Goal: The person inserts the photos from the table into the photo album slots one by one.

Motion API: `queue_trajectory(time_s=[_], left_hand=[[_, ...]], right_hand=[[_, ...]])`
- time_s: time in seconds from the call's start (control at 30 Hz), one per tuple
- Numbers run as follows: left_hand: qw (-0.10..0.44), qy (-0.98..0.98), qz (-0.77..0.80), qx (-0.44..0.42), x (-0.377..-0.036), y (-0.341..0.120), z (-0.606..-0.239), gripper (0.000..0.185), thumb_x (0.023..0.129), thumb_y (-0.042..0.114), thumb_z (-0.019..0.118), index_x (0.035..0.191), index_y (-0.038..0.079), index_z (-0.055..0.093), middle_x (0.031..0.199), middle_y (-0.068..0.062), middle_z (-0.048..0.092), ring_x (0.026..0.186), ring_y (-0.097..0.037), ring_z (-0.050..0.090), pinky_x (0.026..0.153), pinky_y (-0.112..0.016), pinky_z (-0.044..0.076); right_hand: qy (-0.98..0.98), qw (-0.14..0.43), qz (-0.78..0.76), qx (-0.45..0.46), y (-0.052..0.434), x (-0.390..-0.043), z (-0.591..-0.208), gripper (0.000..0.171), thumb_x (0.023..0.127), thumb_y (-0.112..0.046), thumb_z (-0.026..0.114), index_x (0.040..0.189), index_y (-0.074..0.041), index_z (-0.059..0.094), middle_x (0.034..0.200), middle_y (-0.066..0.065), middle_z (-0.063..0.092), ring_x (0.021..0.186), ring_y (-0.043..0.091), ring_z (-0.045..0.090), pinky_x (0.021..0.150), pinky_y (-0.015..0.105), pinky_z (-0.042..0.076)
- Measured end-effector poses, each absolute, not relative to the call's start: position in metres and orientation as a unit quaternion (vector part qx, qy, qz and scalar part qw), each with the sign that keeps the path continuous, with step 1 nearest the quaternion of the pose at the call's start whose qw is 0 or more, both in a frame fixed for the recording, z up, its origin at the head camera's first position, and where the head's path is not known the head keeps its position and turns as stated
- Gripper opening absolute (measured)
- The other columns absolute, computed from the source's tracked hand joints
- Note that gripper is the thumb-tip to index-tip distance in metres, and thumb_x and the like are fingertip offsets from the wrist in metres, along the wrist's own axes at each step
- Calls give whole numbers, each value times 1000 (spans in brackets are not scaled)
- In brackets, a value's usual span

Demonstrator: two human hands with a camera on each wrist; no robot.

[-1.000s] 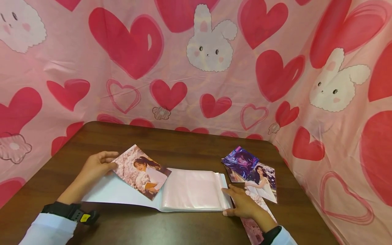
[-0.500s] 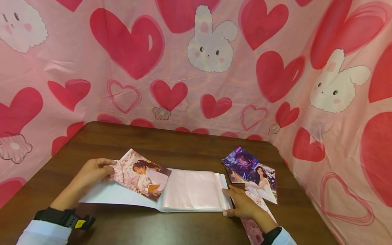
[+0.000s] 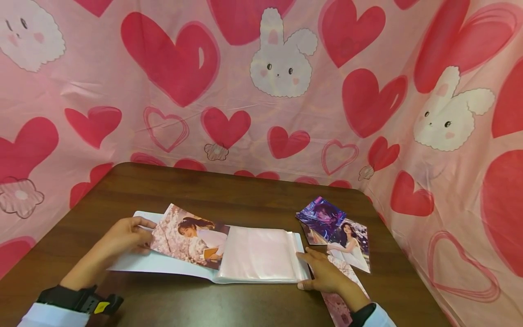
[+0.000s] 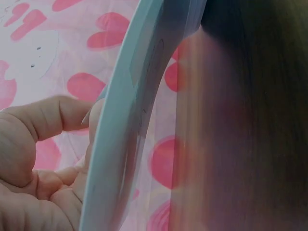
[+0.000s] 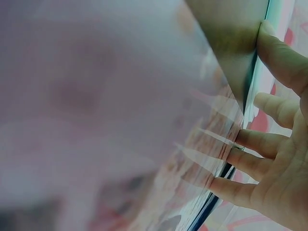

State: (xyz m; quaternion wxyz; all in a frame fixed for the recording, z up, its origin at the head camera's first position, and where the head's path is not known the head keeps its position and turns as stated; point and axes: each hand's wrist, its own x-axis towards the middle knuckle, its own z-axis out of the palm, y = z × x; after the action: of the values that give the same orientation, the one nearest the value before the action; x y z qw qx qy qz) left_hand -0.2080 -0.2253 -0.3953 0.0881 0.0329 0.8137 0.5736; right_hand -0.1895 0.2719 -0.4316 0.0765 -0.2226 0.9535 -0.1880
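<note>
A photo album lies open on the table, its pale cover to the left and a block of clear sleeves to the right. My left hand pinches the left edge of a photo showing a person among pink blossoms. That photo slants over the cover, its right end at the sleeves. In the left wrist view, the left hand's fingers curl beside the cover's edge. My right hand rests with fingers extended on the album's right edge, and in the right wrist view its fingertips touch there.
To the right, a purple-toned photo overlaps a photo of a person in a white dress. A pink blossom photo lies partly under the right hand. Behind the brown table hangs a pink heart-and-rabbit cloth.
My left hand has come down and slightly left, lowering the photo and turning it flatter over the cover. The right hand has stayed on the album's edge.
</note>
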Motion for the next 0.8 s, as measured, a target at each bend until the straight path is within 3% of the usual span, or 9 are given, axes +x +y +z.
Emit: queue_trajectory(time_s=[0.23,0.8], left_hand=[[117,803,582,53,-206,-231,-397,37,82,1,63,110,-18,48,79,-14,66,67,-25,62,59,-38,54],[130,814,562,61,-205,-227,-396,32,84,3,63,108,-16,52,80,-15,66,66,-27,62,59,-38,54]], right_hand=[[955,78,-186,-219,271,-189,-431,77,71,-38,79,132,-1,48,134,35,34,118,56,32,89,69,28],[955,76,-183,-220,269,-188,-428,76,71,-36,79,131,-1,48,134,36,35,118,56,33,89,68,29]])
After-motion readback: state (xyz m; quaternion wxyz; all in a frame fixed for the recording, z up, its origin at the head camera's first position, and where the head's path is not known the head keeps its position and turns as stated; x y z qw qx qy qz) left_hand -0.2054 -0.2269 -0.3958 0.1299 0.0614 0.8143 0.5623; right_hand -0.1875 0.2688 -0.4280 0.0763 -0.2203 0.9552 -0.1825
